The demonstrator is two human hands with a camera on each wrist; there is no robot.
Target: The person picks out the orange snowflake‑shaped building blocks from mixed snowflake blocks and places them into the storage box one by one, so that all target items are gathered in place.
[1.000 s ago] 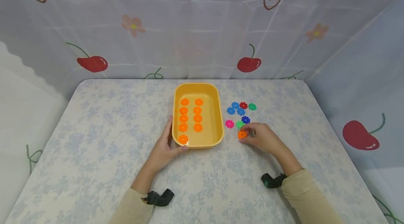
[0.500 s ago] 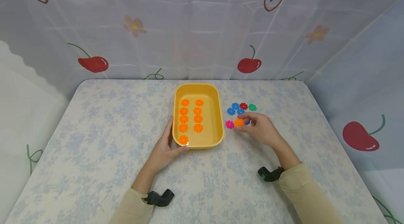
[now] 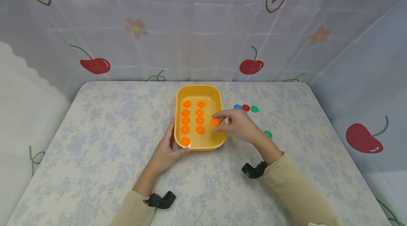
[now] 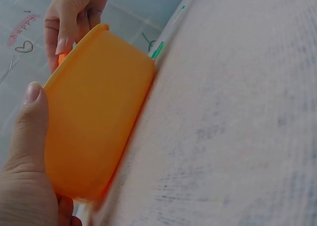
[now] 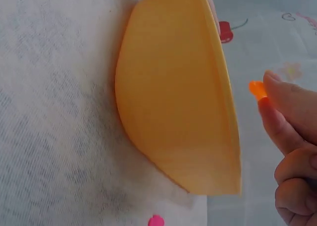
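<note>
My left hand [image 3: 163, 156] holds the near left corner of a yellow plastic tray [image 3: 212, 141], its thumb at the near rim and its fingers along the left side. Inside the tray, orange flower-shaped discs [image 3: 185, 121] lie in two columns. Over the tray's right side, my right hand [image 3: 240, 124] pinches another orange flower-shaped disc [image 3: 214, 123] between thumb and index finger. The right wrist view shows this disc [image 5: 257, 89] above the rim, apart from the tray.
Right of the tray lie a blue disc [image 3: 237, 106], a red disc [image 3: 246, 108] and a green disc [image 3: 254, 109]. Another green disc [image 3: 268, 134] is beside the right forearm. My right hand hides most of a pink disc [image 5: 156, 220]. A printed curtain hangs behind the table.
My right hand has lifted the orange disc from the loose group and carried it left over the tray. A green disc now shows farther right, near the forearm. The left hand stays put.
</note>
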